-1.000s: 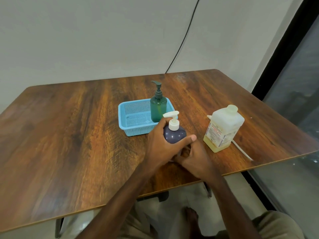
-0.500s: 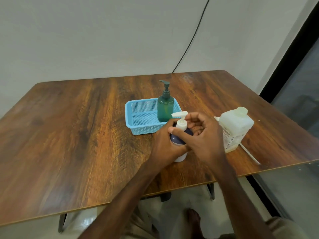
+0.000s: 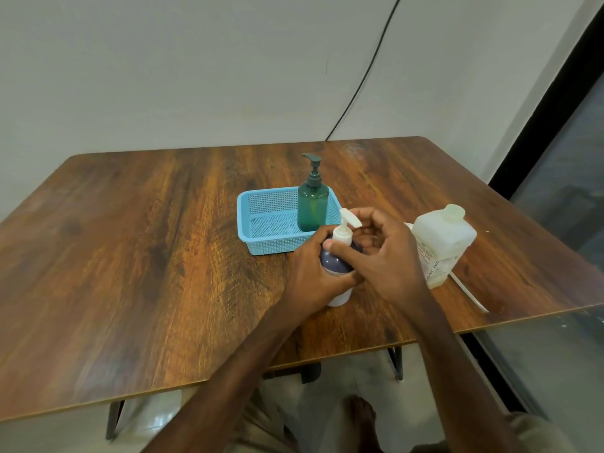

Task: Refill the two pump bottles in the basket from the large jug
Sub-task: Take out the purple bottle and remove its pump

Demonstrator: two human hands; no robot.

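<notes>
Wooden tabletop (image 3: 130,256): the purple pump bottle (image 3: 336,261) stands outside the blue basket (image 3: 258,220), left hand (image 3: 313,273) grip wrapped around its body; right hand (image 3: 385,253) has moved onto the pump collar, apparently to unscrew it. Jug (image 3: 441,246) waits capped.

Dark brown wood-grain rectangular table (image 3: 137,256), rounded corners, black metal legs, pushed against pale wall. 4 things directly on top: light blue perforated plastic basket (image 3: 261,220) near centre; dark purple round pump bottle with white base and white pump head (image 3: 336,263) just in front of basket, standing upright; translucent white square plastic jug with cream cap and printed label (image 3: 441,243) to right, near table's right edge; thin white stick-like item (image 3: 469,294) by jug's base, type unclear.
</notes>
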